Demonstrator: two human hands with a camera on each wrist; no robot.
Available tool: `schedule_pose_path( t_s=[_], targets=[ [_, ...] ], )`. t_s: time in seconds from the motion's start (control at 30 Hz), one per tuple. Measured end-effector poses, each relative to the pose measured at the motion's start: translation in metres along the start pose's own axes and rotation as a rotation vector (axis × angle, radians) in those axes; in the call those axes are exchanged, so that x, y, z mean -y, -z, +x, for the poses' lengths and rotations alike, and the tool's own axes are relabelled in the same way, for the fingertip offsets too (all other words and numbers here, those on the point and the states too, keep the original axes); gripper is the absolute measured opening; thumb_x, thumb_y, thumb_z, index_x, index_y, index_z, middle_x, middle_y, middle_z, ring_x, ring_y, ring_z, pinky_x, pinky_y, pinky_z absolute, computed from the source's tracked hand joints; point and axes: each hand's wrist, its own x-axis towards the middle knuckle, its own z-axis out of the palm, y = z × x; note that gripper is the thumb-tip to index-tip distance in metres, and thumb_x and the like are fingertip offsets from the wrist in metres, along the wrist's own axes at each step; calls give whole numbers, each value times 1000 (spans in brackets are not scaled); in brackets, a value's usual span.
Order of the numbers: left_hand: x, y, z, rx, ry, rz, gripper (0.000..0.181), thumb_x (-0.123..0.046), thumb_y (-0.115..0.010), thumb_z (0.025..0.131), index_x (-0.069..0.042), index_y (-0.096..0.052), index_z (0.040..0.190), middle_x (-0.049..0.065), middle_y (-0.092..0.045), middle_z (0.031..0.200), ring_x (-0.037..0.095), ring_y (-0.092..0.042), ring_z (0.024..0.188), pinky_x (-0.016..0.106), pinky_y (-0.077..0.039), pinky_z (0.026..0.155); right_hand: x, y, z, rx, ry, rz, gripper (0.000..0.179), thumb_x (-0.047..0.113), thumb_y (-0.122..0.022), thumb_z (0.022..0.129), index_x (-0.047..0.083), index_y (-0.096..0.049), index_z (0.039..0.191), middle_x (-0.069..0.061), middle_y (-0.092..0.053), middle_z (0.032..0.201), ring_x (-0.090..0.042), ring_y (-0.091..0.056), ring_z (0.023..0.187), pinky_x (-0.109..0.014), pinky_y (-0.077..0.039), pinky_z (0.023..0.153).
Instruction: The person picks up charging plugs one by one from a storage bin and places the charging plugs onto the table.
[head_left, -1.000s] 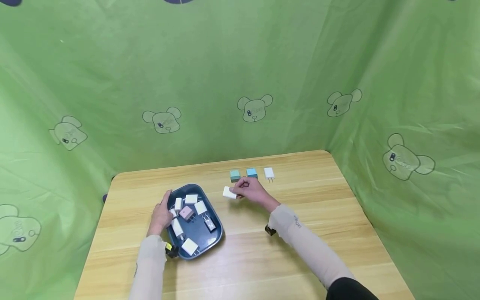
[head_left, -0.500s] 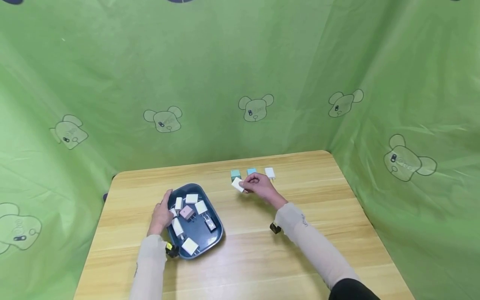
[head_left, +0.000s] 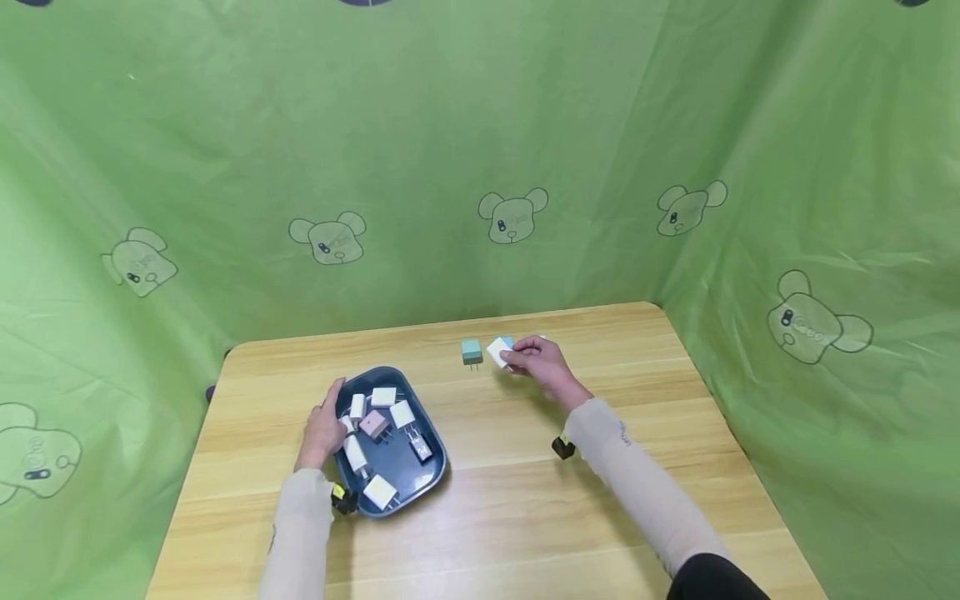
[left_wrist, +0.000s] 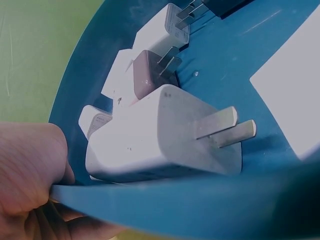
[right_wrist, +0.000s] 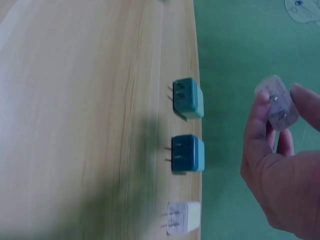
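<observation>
My left hand (head_left: 321, 432) grips the left rim of a dark blue tray (head_left: 402, 483); in the left wrist view its fingers curl around the edge. Several phone chargers lie inside, including a large white charger (left_wrist: 132, 135) and a pink charger (left_wrist: 145, 75). Above the table's far part, my right hand (head_left: 546, 365) pinches a white charger (head_left: 497, 352) between thumb and fingers, its prong side showing in the right wrist view. Below it stand a green charger (right_wrist: 186, 96), a blue charger (right_wrist: 186, 154) and another white charger (right_wrist: 184, 218), spaced in a row, prongs toward me.
The wooden table (head_left: 525, 517) extends in front of and right of the tray. Its far edge runs just behind the row of chargers. A green curtain (head_left: 420, 275) with printed bear heads hangs behind and on both sides.
My right hand has carried the white charger rightward and away from me, from in front of the green charger to over the blue one. The left hand and tray stay put.
</observation>
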Motion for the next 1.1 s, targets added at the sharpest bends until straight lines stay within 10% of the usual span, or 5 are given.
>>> schedule_pose_path(
  t_s=[0.8,1.1],
  targets=[
    [0,2,-1,16,7,1,86,5,-45,94,-31,-9,163,37,-34,151,52,-48,126,69,-41,108,7,46,11,-149,-74,131,44,7,-70,93,-1,-49,131,-8,-55,118,-12,-62,91,-29,-54,102],
    [-1,2,-1,17,6,8,85,4,-45,95,-31,-9,163,37,-33,152,51,-48,125,69,-41,108,6,63,14,-197,-58,154,32,8,-71,92,4,-54,118,0,-62,102,-9,-63,85,-18,-56,83]
  ],
)
